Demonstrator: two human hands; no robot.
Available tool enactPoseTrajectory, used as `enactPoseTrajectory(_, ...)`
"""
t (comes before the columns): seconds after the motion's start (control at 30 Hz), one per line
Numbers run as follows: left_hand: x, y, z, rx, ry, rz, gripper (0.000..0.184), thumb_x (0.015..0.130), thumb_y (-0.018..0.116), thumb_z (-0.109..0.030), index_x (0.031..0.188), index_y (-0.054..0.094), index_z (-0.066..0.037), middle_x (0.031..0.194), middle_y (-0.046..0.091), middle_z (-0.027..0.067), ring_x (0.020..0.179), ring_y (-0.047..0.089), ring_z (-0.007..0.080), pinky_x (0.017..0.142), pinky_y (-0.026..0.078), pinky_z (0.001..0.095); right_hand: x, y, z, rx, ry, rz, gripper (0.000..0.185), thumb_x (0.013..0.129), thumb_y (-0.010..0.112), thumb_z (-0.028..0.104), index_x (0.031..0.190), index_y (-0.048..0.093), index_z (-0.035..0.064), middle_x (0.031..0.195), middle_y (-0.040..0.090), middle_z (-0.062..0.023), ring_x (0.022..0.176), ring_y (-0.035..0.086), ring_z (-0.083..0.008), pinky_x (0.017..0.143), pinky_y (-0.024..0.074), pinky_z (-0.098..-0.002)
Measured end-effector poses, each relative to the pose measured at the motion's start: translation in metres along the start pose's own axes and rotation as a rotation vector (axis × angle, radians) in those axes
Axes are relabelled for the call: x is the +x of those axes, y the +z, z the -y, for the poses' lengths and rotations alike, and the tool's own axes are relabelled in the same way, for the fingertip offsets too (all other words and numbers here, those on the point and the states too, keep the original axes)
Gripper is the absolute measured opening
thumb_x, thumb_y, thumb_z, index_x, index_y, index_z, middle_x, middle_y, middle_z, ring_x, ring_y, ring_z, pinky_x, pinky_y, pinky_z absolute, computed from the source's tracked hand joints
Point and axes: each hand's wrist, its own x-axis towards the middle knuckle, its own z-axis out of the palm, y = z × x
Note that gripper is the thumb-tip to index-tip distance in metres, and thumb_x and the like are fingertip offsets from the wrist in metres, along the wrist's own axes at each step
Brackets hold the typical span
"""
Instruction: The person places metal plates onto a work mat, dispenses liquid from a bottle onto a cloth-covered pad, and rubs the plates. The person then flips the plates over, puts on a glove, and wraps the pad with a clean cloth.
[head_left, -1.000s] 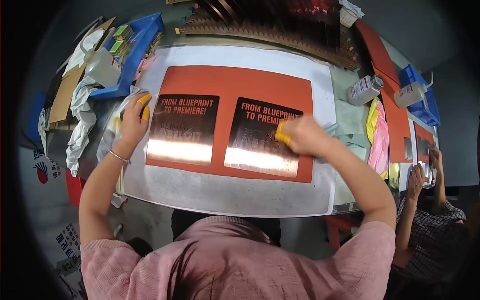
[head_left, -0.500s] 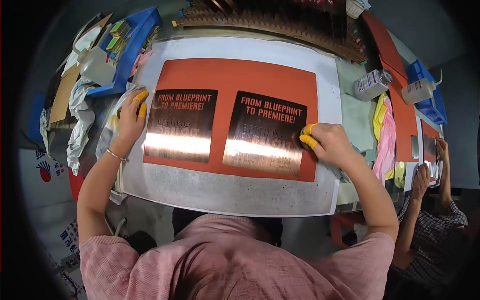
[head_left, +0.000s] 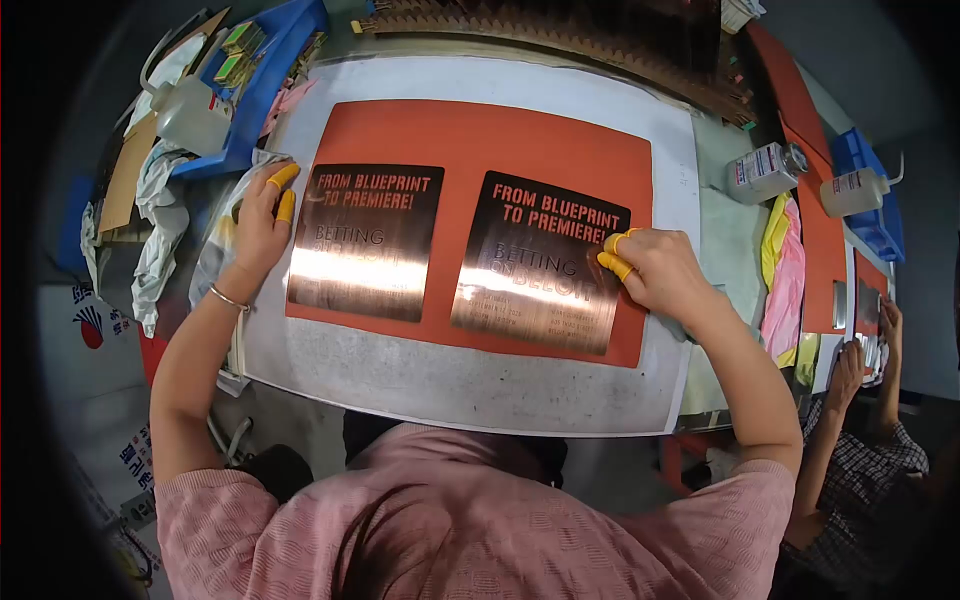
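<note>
Two copper-coloured metal plates with dark upper parts and lettering lie side by side on an orange-red sheet. My left hand (head_left: 262, 220), in yellow finger cots, rests beside the upper left edge of the left plate (head_left: 370, 240), thumb and forefinger apart. Beneath and beside that hand is crumpled pale cloth or plastic (head_left: 215, 245). At the upper right edge of the right plate (head_left: 540, 265), my right hand (head_left: 660, 268) has its cot-covered fingers curled and pressed together. Whatever they may hold is hidden. The orange-red sheet (head_left: 480, 130) lies on a white board (head_left: 450, 390).
A blue tray (head_left: 245, 130) and a squeeze bottle (head_left: 192, 115) stand at left. A toothed brown rack (head_left: 560, 35) spans the back. At right are a labelled bottle (head_left: 762, 172) and pink cloth (head_left: 783, 285). Another person's hands (head_left: 865, 350) work at far right.
My right hand has moved slightly up along the right plate's edge, fingers still curled. My left hand stays beside the left plate. The camera view has shifted a little.
</note>
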Motion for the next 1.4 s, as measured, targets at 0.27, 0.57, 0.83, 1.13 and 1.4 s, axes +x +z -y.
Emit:
enactPoseTrajectory(0.27,-0.002,0.002,0.007,0.01,0.057,-0.024,0.029,0.076,0.049,0.004,0.104,0.054,0.0,0.111,0.052,0.0144,0.105,0.049,0.0329,0.09,0.039,0.0349,-0.001,-0.007,-0.004,-0.026,0.025,0.01,0.013,0.077,0.057,0.015,0.069,0.054,0.0039,0.064,0.057,-0.011,0.06,0.056,-0.03,0.052,0.0443,-0.0401)
enactPoseTrajectory(0.57,-0.005,0.001,0.009,0.003,0.035,-0.015,0.029,0.076,0.048,0.004,0.104,0.054,0.0,0.112,0.052,0.0138,0.105,0.049,0.0327,0.09,0.039,0.0347,0.019,0.011,0.023,0.016,0.149,-0.016,0.016,0.078,0.058,0.018,0.075,0.055,0.0029,0.068,0.057,-0.0148,0.06,0.056,-0.0331,0.054,0.0442,-0.0412)
enactPoseTrajectory(0.83,-0.003,0.0,0.007,0.028,0.074,-0.021,0.03,0.076,0.05,0.003,0.105,0.054,0.0,0.112,0.051,0.0148,0.105,0.048,0.0323,0.09,0.038,0.0355,0.032,0.012,0.014,-0.081,0.155,0.006,0.008,0.069,0.056,0.012,0.071,0.057,0.0047,0.066,0.059,-0.0148,0.061,0.058,-0.0326,0.055,0.0456,-0.0428)
enactPoseTrajectory(1.13,-0.004,-0.002,0.002,0.008,0.02,-0.023,0.034,0.072,0.049,0.005,0.105,0.053,-0.001,0.113,0.05,0.0135,0.106,0.047,0.0324,0.09,0.038,0.0355,0.067,0.031,0.051,-0.022,0.019,0.046,0.018,0.076,0.058,0.021,0.067,0.055,0.0047,0.06,0.056,-0.0138,0.056,0.056,-0.0324,0.053,0.0452,-0.0424)
enactPoseTrajectory(1.4,-0.007,0.002,0.01,-0.028,0.027,-0.061,0.031,0.073,0.049,0.004,0.104,0.053,0.001,0.111,0.05,0.0151,0.105,0.047,0.0333,0.089,0.038,0.0369,0.015,0.037,0.13,0.08,-0.188,0.231,0.005,0.072,0.054,0.01,0.072,0.055,0.0047,0.058,0.056,-0.0117,0.055,0.058,-0.0272,0.051,0.0451,-0.0407)
